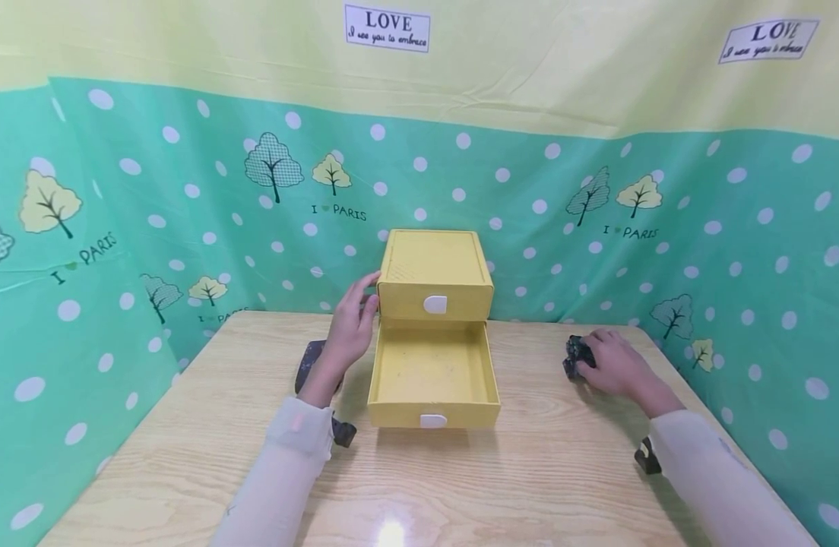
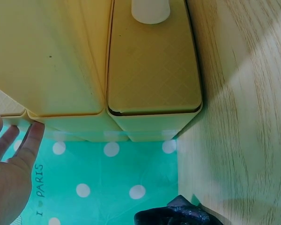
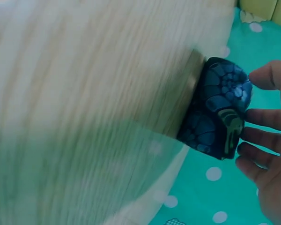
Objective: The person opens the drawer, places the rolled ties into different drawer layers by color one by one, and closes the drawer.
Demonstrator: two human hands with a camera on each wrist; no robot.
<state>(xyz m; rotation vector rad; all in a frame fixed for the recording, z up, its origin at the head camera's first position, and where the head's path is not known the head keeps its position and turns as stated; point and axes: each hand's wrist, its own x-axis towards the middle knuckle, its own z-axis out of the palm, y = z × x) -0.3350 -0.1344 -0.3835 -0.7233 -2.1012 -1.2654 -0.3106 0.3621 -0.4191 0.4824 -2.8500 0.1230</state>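
Left hand: the left hand [image 1: 351, 327] is up at nine o'clock of the yellow drawer box [image 1: 435, 275], fingers straight and relaxed, fingertips [image 2: 33, 133] laid against the box's left edge; it grips nothing and seems to be steadying the box.
Drawer box: sits at the table's far middle, twelve o'clock from the person, back against the green dotted cloth [image 1: 187, 228]; the top drawer is closed, white pull showing.
Open drawer: the bottom drawer [image 1: 433, 376] is pulled out toward six o'clock and its tray looks bare inside.
Table: pale wood table [image 1: 515, 486], with a glare spot near the front edge.
Dark object: a small dark patterned object [image 3: 218, 110] lies at three o'clock of the drawer, well apart from it, near the table's right edge.
Right hand: the right hand [image 1: 614, 363] is on it now, fingers [image 3: 257, 140] loosely curved and touching its far side; whether they have closed into a firm hold I cannot tell.
Step in hand: judging by this, taking hold of the dark object.
Next move calls for: a secure pinch, a clean lift, then a carry toward nine o'clock over the drawer's front wall.
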